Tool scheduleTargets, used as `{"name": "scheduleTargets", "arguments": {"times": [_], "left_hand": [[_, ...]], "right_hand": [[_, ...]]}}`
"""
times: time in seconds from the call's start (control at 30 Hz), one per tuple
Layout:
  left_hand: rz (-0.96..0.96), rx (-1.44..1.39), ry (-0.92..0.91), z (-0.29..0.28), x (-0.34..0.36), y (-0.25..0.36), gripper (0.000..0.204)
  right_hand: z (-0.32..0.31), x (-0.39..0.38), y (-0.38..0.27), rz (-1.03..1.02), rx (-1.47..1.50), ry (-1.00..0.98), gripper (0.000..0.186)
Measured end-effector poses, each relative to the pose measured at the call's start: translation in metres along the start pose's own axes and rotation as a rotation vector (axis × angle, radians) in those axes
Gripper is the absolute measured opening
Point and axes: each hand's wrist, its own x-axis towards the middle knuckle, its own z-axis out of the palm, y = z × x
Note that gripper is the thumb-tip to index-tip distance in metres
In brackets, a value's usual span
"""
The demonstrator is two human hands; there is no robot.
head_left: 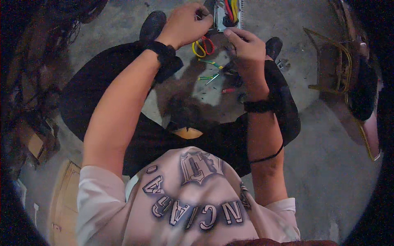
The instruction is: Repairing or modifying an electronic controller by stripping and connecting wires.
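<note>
A silver metal box with finned edges (239,25) lies on the floor at the top of the head view, cut off by the frame's edge. Red and yellow wires (231,10) run over it into a dark opening. Just left of the box is my left hand (189,25), its fingers curled in a pinch; whatever is between them is too small to make out. My right hand (248,47) is closed at the box's near edge, thumb on top. Its fingertips are partly hidden, so I cannot tell what it grips. Yellow and red loops (203,46) lie below my left hand.
Green-and-yellow-handled pliers (211,63), a green-handled tool (209,77) and a small red piece (227,90) lie on the floor between my legs. Small metal parts (282,64) sit beside my right shoe (274,47). A yellow-edged frame (334,61) stands at right; dark clutter fills the left.
</note>
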Motion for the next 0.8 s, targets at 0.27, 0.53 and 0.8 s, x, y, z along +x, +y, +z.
{"name": "scheduleTargets", "arguments": {"times": [0.27, 0.53, 0.8], "left_hand": [[-0.368, -0.121, -0.222, 0.004, 0.015, -0.002, 0.052], [-0.26, -0.151, -0.368, 0.003, 0.021, -0.002, 0.06], [-0.352, -0.102, -0.412, -0.025, 0.022, 0.037, 0.045]], "right_hand": [[0.006, -0.006, 0.0, -0.09, -0.102, 0.016, 0.028], [0.008, -0.006, 0.005, -0.275, -0.206, 0.034, 0.029], [0.009, -0.007, 0.001, -0.263, -0.238, 0.042, 0.029]]}}
